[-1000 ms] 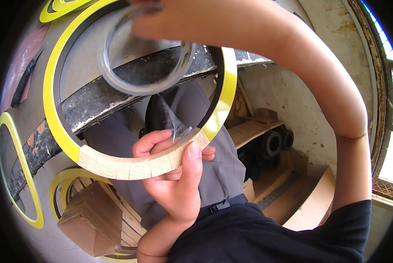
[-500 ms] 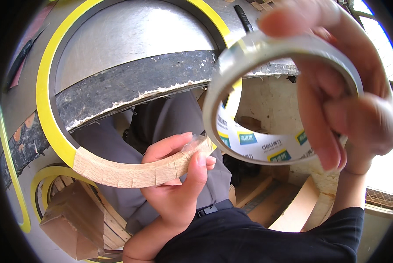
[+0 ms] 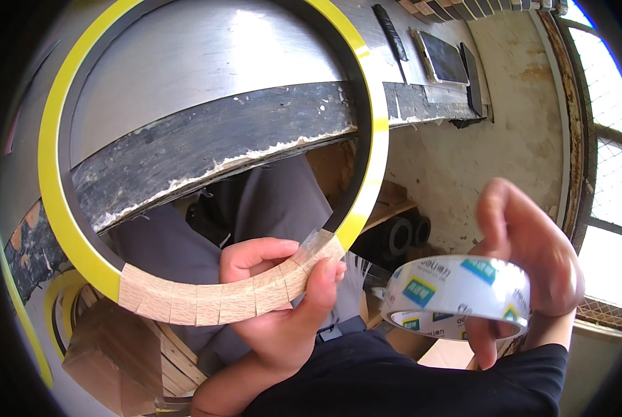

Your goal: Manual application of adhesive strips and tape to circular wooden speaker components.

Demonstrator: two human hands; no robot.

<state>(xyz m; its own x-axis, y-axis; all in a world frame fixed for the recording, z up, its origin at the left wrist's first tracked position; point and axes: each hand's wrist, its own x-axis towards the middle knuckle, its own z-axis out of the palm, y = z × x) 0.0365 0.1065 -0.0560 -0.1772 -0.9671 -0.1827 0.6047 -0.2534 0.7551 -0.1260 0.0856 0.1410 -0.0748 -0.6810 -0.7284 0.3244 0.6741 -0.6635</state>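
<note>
A large ring (image 3: pixel 54 139), yellow on its face and black inside, stands tilted before me with its lower part toward my body. Along its bottom lies a curved wood-grain section (image 3: pixel 206 302) split by several crosswise lines. My left hand (image 3: pixel 276 340) pinches this section near its right end, thumb in front and fingers behind. A short piece of clear tape (image 3: pixel 316 244) covers that end, where wood meets black and yellow. My right hand (image 3: pixel 536 264) holds a roll of clear tape (image 3: pixel 457 278) to the right of the ring, with a finger through its core.
Behind the ring is a metal-topped bench (image 3: pixel 213 128) with a worn dark edge. A black-handled tool (image 3: pixel 390 31) and a flat phone-like device (image 3: pixel 444 59) lie on it. A cardboard box (image 3: pixel 113 340) stands lower left, by more yellow rings. A meshed window (image 3: pixel 611 174) is at right.
The tape roll has moved down and right with my right hand, away from the ring, and has turned. The ring's wood-grain section has dropped slightly, still held in my left hand.
</note>
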